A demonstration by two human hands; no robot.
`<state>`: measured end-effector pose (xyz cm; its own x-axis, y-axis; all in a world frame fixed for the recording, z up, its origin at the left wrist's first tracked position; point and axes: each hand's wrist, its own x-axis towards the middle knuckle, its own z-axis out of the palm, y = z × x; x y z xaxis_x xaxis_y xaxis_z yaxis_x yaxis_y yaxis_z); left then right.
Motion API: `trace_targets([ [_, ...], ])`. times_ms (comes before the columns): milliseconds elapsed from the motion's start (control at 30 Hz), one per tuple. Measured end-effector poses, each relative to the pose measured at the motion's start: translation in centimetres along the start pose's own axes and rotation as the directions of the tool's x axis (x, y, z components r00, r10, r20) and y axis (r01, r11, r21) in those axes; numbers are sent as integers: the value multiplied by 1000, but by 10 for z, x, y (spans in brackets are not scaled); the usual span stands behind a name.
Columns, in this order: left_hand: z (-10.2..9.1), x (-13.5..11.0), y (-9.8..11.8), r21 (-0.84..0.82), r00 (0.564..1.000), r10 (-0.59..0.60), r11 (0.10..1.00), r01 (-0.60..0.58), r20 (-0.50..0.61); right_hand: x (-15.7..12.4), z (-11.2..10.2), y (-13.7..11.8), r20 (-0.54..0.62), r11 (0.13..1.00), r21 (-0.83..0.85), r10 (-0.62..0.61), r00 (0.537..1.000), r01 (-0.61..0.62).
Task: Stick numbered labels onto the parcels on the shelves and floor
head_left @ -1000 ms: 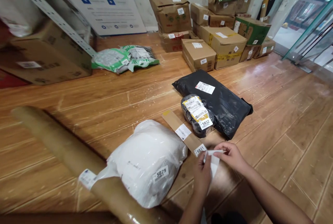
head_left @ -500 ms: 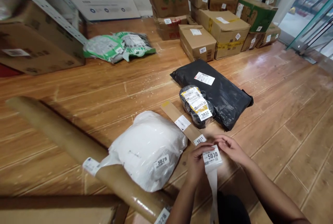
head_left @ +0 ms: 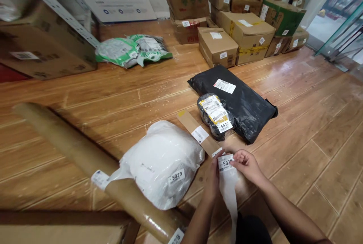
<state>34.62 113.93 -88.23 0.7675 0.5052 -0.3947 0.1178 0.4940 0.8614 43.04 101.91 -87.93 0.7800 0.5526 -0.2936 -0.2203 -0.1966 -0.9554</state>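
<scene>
My left hand (head_left: 212, 177) and my right hand (head_left: 247, 163) both pinch a white numbered sticker (head_left: 226, 162) at the top of a long white backing strip (head_left: 230, 202) that hangs down between my arms. Just beyond my hands lies a flat brown cardboard strip parcel (head_left: 198, 134) with a white label. A white plastic-wrapped parcel (head_left: 161, 160) marked 5029 lies to the left. A small black wrapped parcel (head_left: 217, 119) marked 5032 sits against a large black bag parcel (head_left: 235, 102).
A long brown cardboard tube (head_left: 73, 157) runs diagonally across the wooden floor at the left. Green and grey bag parcels (head_left: 133, 49) lie further back. Several stacked cardboard boxes (head_left: 241, 20) stand at the back right, another box (head_left: 45, 51) at the left, a glass door (head_left: 340, 28) at the right.
The sticker was turned face up showing its number, then my hands lifted it slightly toward the brown strip parcel. The camera tilted down a little.
</scene>
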Motion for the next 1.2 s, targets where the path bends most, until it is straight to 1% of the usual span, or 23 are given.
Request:
trace_targets([
  [33, -1, 0, 1, 12, 1000, -17, 1000, 17, -2, 4, 0, -3, -11, 999, -48, -27, 1000, 27],
  [100, -5, 1, 5, 113, 1000, -18, 993, 20, -18, 16, -2, -16, -76, 984, -146, -117, 990, 104],
  [167, -9, 4, 8, 230, 998, 7, 973, 6, -55, 36, -5, -33, -183, 953, -249, -225, 957, 176],
  [200, -10, 7, 10, 270, 997, 28, 963, -6, -75, 48, -6, -42, -221, 936, -298, -259, 940, 187],
  [233, -11, 11, 13, 305, 994, 57, 952, -27, -91, 60, -6, -49, -237, 922, -343, -271, 933, 180],
  [300, -11, 20, 19, 380, 984, 159, 918, -116, -82, 82, -5, -58, -225, 898, -418, -250, 942, 138],
  [333, -10, 26, 24, 426, 971, 235, 884, -191, -54, 90, -4, -60, -216, 891, -438, -232, 948, 119],
  [367, -8, 32, 29, 478, 947, 321, 834, -278, -9, 96, -2, -59, -212, 892, -439, -219, 952, 107],
  [433, -6, 46, 40, 581, 876, 466, 682, -445, 124, 102, 1, -55, -218, 912, -398, -200, 955, 101],
  [467, -5, 53, 46, 623, 839, 504, 594, -509, 204, 103, 2, -51, -229, 927, -363, -190, 955, 97],
  [500, -4, 59, 51, 654, 807, 515, 510, -559, 289, 103, 3, -48, -244, 941, -326, -179, 953, 93],
  [567, -3, 71, 60, 681, 764, 472, 378, -627, 440, 101, 4, -43, -284, 962, -261, -156, 946, 81],
  [600, -4, 76, 63, 688, 754, 432, 337, -643, 494, 100, 5, -42, -302, 970, -232, -145, 942, 74],
  [633, -4, 80, 65, 693, 752, 389, 310, -651, 533, 100, 5, -41, -314, 975, -209, -136, 940, 71],
  [700, -6, 86, 68, 706, 758, 308, 283, -650, 575, 99, 6, -40, -321, 979, -186, -137, 937, 79],
  [767, -8, 89, 70, 717, 763, 250, 260, -646, 597, 98, 6, -41, -317, 966, -233, -187, 930, 115],
  [833, -8, 90, 72, 723, 759, 221, 233, -650, 612, 96, 7, -43, -302, 918, -356, -292, 908, 177],
  [867, -9, 90, 72, 725, 758, 214, 222, -652, 617, 95, 7, -45, -283, 876, -433, -355, 891, 212],
  [967, -10, 90, 75, 723, 752, 203, 207, -659, 627, 91, 9, -53, -181, 716, -627, -517, 837, 307],
  [1033, -11, 90, 77, 719, 746, 196, 200, -665, 636, 88, 10, -57, -114, 630, -689, -581, 806, 357],
  [1067, -12, 90, 78, 715, 741, 196, 195, -671, 642, 87, 10, -58, -86, 602, -702, -601, 794, 380],
  [1133, -14, 90, 78, 703, 727, 210, 186, -686, 654, 87, 10, -59, -47, 580, -698, -623, 781, 420],
  [1200, -16, 91, 77, 684, 704, 241, 173, -709, 668, 87, 9, -57, -58, 613, -663, -614, 787, 430],
])
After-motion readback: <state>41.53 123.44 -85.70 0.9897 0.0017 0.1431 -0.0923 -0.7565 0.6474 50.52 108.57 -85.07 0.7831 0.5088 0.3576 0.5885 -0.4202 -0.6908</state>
